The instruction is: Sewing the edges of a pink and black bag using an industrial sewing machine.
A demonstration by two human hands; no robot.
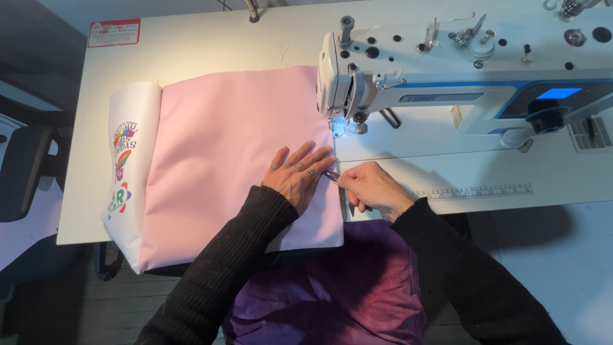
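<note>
A large pink fabric panel (217, 153) lies flat on the white sewing table (211, 51), its right edge running under the needle area of a white industrial sewing machine (460, 70). My left hand (299, 172) rests flat on the pink fabric near that right edge, fingers spread and pointing toward the lit presser foot (338, 128). My right hand (372, 190) sits just right of the fabric edge, fingers closed around a small slim metal tool (332, 175) whose tip touches the edge. A white printed fabric strip (128, 166) with colourful graphics borders the pink panel on the left.
A ruler scale (476, 191) is fixed along the table front to the right of my hands. A red label (113, 32) sits at the table's far left corner. Purple cloth (345, 287) covers my lap below the table edge. A dark chair (25, 166) stands at left.
</note>
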